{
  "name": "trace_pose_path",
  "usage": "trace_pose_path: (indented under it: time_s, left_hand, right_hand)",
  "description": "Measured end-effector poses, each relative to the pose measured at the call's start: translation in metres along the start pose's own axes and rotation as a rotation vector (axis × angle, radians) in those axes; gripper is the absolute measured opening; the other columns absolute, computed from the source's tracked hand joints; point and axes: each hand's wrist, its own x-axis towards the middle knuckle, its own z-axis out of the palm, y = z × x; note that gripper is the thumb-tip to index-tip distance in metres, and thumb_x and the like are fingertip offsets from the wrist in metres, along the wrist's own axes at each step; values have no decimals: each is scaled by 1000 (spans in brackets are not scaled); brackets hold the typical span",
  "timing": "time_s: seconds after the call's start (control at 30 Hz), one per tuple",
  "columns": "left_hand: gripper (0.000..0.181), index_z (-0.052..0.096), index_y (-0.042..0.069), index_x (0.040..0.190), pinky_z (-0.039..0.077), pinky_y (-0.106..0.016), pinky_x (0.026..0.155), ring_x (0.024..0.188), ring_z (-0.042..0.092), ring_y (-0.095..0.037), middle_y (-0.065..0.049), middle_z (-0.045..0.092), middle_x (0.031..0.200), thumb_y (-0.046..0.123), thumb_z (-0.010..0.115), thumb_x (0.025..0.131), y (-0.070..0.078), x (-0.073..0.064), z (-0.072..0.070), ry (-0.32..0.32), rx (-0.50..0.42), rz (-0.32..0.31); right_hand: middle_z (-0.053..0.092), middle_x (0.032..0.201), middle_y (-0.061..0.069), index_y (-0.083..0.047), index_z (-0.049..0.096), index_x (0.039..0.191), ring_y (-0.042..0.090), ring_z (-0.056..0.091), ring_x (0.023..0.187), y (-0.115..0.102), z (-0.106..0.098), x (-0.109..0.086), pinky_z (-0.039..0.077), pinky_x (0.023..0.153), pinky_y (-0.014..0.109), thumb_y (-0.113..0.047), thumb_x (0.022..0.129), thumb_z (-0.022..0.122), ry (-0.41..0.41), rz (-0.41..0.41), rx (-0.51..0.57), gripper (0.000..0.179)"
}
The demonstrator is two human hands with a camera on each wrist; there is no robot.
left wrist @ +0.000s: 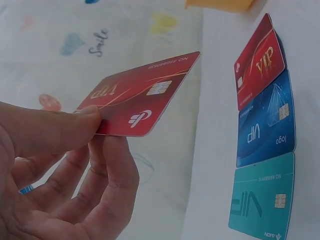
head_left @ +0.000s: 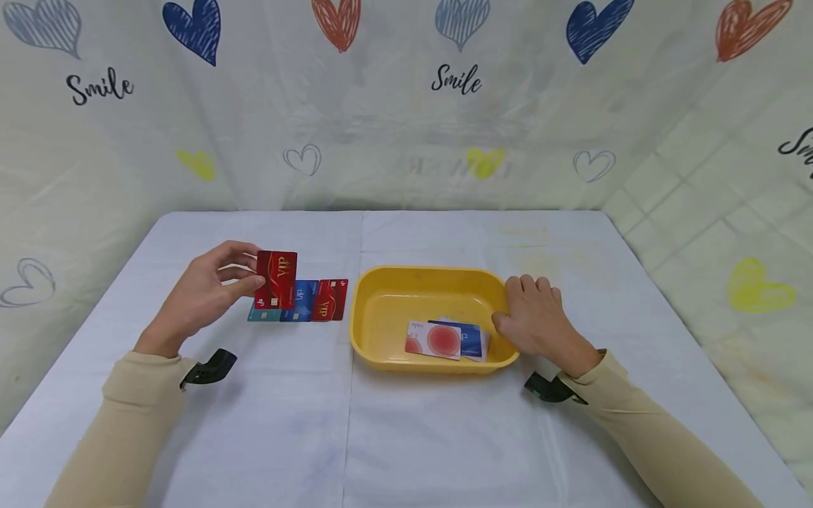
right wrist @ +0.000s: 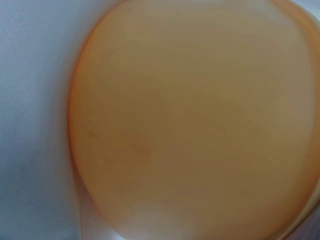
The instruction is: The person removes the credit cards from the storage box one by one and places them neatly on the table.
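Red card (head_left: 276,280), pinched by one edge in my left hand (head_left: 209,291), should handle light, stiff and slick; I'd keep to its edges. Three cards (head_left: 303,310) lie toward its four o'clock. Farther off, toward three o'clock, stands the yellow tray (head_left: 387,303), its three-o'clock rim gripped by my right hand (head_left: 538,317).

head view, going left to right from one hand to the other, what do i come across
Left hand → the red card it holds → blue card on the table → red card on the table → yellow tray → right hand at the tray's right edge.
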Motion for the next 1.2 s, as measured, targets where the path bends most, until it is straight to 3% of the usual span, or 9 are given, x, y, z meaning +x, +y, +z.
trace_pose_path:
  time_s: [0.63, 1.2]
  left_hand:
    - [64, 39, 12, 157, 59, -57, 98, 129, 60, -47, -25, 52, 146, 33, 63, 102, -25, 3, -9, 17, 8, -90]
    - [65, 39, 12, 158, 64, -38, 89, 131, 58, -47, -25, 50, 146, 38, 62, 103, -50, 8, -16, -6, -2, -160]
  right_hand:
    - [45, 96, 15, 1, 48, 110, 36, 38, 94, 0, 0, 1, 27, 77, 44, -27, 92, 48, -1, 2, 4, 33]
    - [44, 93, 14, -1, 47, 102, 36, 37, 92, 2, 1, 2, 25, 77, 43, -26, 93, 47, 4, -9, 17, 26]
